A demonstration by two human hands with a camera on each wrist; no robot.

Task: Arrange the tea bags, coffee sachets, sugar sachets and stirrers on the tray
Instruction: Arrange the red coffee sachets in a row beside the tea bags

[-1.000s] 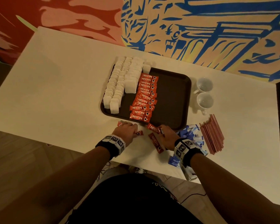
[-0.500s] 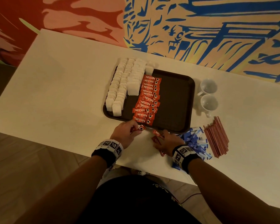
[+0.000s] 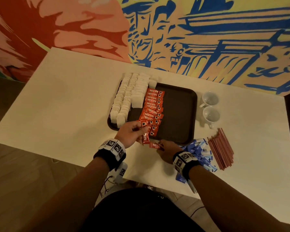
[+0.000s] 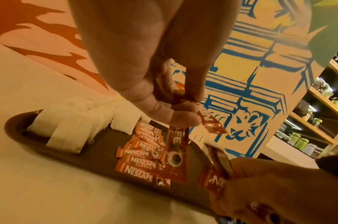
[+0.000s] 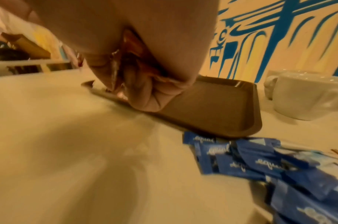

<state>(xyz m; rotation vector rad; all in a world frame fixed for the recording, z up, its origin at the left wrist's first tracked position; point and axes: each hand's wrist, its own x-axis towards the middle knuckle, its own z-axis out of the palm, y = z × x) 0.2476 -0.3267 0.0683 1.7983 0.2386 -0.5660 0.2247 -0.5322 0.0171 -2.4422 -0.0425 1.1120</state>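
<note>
Cups (image 3: 210, 107) beside tray (image 3: 179, 114)

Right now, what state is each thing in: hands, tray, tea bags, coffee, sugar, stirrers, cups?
Left hand: pinching coffee sachets over the tray's near edge.
Right hand: gripping coffee sachets, on the table.
Tray: right half bare.
Tea bags: rowed on the tray's left side.
Coffee column: lined up mid-tray.
Sugar sachets: loose pile off the tray.
Stirrers: bundled off the tray.
Cups: on the table, right of the tray.

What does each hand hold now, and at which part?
Left hand: red Nescafe coffee sachets, pinched near one end. Right hand: another red sachet, gripped at one end.
</note>
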